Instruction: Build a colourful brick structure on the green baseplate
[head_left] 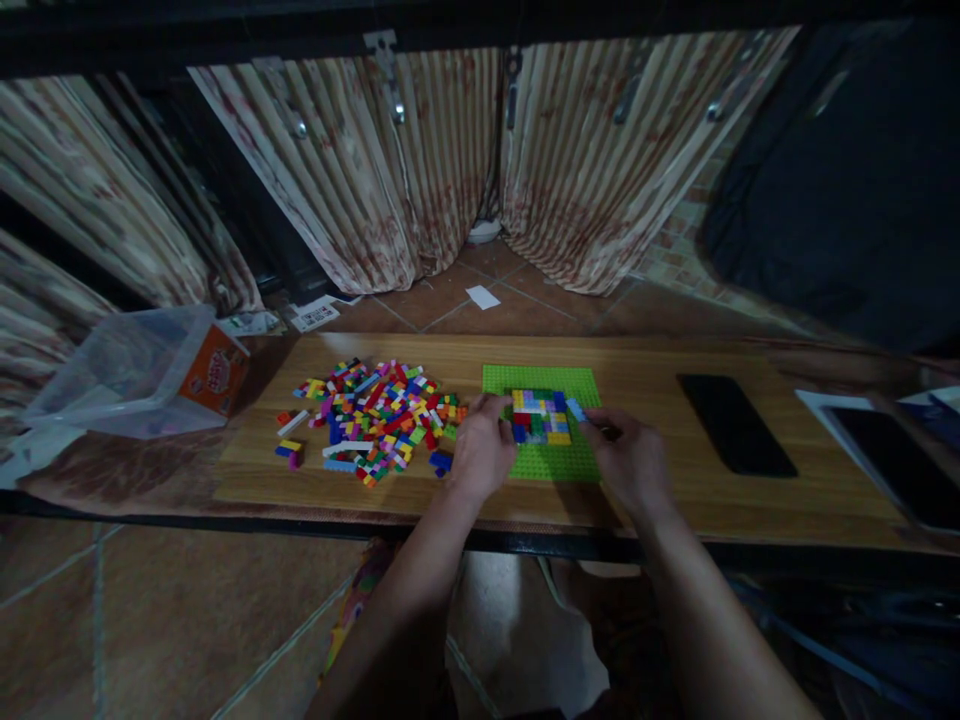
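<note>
A green baseplate point(585, 462) lies on the wooden board, carrying a low block of coloured toy bricks point(541, 418) in yellow, white, red, blue and lilac. My right hand point(634, 455) pinches a light blue toy brick point(575, 409) just off the right side of that block. At the left edge of the baseplate is my left hand point(486, 445), its fingers curled in close to the block's left side. Whatever those fingers hold, if anything, is hidden. A large heap of loose toy bricks point(382, 415) spreads out left of my left hand.
A clear plastic bin point(142, 365) with an orange label stands left of the wooden board point(255, 470). To the right lies a black phone-like slab point(735, 423), and beyond it a dark tablet-like device point(896, 460). Curtains point(442, 170) hang behind the tiled floor.
</note>
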